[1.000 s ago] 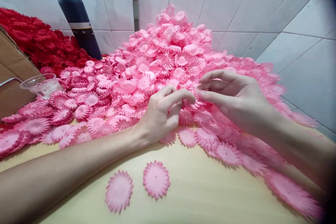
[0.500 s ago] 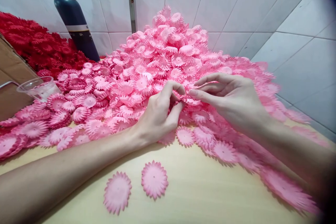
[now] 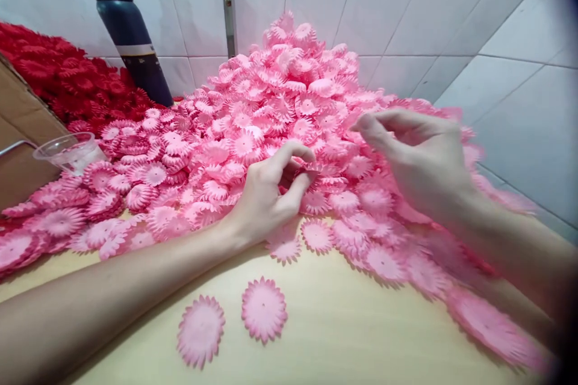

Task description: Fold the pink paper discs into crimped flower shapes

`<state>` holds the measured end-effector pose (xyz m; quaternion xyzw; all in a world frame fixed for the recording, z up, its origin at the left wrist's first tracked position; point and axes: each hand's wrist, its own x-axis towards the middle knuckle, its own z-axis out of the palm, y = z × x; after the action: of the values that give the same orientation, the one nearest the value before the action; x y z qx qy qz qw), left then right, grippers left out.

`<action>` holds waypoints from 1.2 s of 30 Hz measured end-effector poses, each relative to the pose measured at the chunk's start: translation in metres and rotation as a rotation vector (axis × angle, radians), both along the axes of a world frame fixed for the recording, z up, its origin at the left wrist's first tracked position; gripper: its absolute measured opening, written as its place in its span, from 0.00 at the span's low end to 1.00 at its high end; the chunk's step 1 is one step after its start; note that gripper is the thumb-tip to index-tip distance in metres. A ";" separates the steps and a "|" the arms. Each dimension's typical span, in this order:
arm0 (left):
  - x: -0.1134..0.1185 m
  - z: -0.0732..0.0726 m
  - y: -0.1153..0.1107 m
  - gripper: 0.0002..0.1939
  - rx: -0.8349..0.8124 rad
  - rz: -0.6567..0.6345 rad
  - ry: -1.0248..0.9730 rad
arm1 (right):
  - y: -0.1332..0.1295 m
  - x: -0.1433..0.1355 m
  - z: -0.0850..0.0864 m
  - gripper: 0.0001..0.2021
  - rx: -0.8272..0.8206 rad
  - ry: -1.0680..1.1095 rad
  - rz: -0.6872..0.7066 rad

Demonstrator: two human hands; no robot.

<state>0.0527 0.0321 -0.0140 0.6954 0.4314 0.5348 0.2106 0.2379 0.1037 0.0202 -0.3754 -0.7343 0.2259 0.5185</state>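
Note:
My left hand [image 3: 275, 186] is closed in a pinch around a pink scalloped flower piece [image 3: 311, 172] in front of the big pink heap. Only the edge of that piece shows past my fingertips. Off to the right and a little higher, my right hand [image 3: 415, 150] has thumb and forefinger pressed together. Whatever they hold, if anything, is too small to make out. Two flat pink flower discs, a left one [image 3: 201, 332] and a right one [image 3: 264, 310], lie on the table below my hands, each separate from the heap.
A tall heap of pink flower pieces [image 3: 289, 96] leans toward the tiled wall [image 3: 397, 6]. Red pieces [image 3: 67, 78] are piled at the left. Near them stand a dark blue bottle [image 3: 130, 36], a clear plastic cup [image 3: 74, 153] and a cardboard box [image 3: 22, 120].
My right hand has moved away from my left, to the right and slightly up, and its fingers have drawn together. My left hand keeps its pinch almost in place.

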 end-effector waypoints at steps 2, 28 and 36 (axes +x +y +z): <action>-0.001 0.001 0.001 0.08 -0.039 -0.029 0.006 | -0.011 -0.009 -0.002 0.09 0.028 -0.077 0.138; 0.003 0.004 0.000 0.04 -0.137 -0.005 -0.200 | -0.023 -0.017 -0.011 0.11 -0.063 -0.116 0.195; 0.003 0.005 0.003 0.07 -0.227 0.017 -0.344 | -0.015 -0.019 0.007 0.07 0.192 -0.260 0.279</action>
<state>0.0555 0.0346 -0.0092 0.5619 0.4524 0.5953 0.3538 0.2184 0.0890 0.0272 -0.2448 -0.8582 0.1740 0.4164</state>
